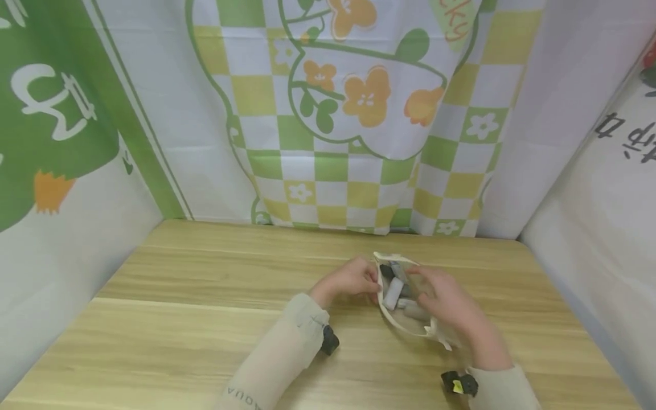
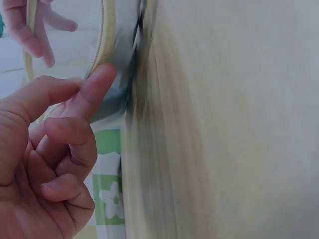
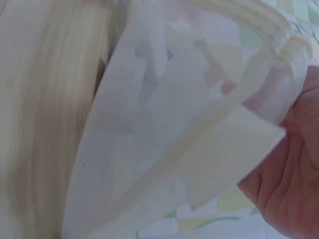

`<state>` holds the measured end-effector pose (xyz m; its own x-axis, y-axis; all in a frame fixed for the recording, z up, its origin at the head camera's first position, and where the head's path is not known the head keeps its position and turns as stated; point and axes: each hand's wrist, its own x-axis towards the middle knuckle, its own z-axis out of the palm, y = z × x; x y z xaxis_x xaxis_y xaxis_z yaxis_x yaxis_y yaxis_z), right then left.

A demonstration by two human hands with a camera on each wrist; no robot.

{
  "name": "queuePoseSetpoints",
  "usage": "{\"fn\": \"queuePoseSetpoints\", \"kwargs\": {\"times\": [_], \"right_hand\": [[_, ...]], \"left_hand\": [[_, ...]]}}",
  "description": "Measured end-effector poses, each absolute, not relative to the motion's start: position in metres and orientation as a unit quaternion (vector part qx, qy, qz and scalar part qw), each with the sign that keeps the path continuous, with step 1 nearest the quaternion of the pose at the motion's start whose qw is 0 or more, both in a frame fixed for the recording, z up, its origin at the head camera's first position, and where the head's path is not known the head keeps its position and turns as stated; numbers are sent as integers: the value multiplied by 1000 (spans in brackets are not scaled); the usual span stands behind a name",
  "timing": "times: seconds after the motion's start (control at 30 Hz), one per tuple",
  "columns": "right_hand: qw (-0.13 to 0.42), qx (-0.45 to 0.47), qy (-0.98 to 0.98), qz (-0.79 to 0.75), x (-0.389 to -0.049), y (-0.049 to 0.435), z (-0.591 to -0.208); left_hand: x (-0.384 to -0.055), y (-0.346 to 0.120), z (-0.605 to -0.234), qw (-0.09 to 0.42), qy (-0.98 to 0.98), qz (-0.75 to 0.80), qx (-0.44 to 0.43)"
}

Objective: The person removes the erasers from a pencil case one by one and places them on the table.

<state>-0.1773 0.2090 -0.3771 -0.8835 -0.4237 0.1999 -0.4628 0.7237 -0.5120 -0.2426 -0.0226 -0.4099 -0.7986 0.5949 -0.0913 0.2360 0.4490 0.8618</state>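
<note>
A translucent zip pouch (image 1: 405,329) with a cream zipper rim stands on the table, its mouth gaping upward. Inside lie several small pieces, among them a whitish block (image 1: 393,293), a grey roll (image 1: 416,310) and a dark piece (image 1: 386,271). My left hand (image 1: 356,277) pinches the left side of the rim between thumb and index finger; its other fingers curl loosely in the left wrist view. From the right, my right hand (image 1: 443,293) reaches over the rim, loose fingers (image 2: 47,30) spread at the mouth. Through the clear wall (image 3: 149,134), some of those fingers appear blurred.
The pouch rests on a wood-grain table (image 1: 179,330), toward its back right. Behind the table hangs a checked floral curtain (image 1: 328,188), with white printed cloths on both sides. A black wrist camera (image 1: 329,340) sits by the left cuff.
</note>
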Motion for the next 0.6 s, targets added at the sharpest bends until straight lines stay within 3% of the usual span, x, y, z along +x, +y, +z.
{"fn": "queuePoseSetpoints", "kwargs": {"times": [0.6], "right_hand": [[-31,200,-917,345,-174,228,-373]], "left_hand": [[-219,-23,-416,129,862,442,213]]}}
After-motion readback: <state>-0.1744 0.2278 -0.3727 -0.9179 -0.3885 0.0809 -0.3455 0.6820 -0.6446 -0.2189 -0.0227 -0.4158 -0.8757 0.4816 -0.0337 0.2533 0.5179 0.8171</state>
